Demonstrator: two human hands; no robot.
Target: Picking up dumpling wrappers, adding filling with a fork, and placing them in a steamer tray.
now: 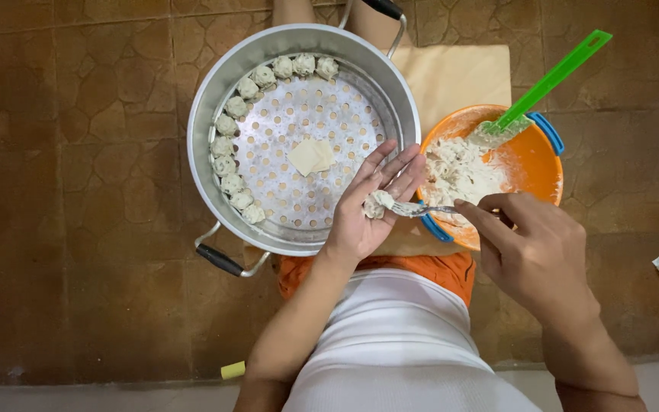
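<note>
Cupping a soft, sticky dumpling (379, 203) beside the steamer pot (215, 91), the left hand (368, 210) lies open; right hand (532, 248) fingers pinch a fork (421, 208); support it underneath.

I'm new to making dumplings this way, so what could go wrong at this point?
The wrapper with filling lies loose on the open left hand; pressing with the fork held by the right hand could tear it or push filling off. The green spatula leans on the orange bowl rim and might tip out. Dumplings in the steamer pot sit touching and may stick.
</note>
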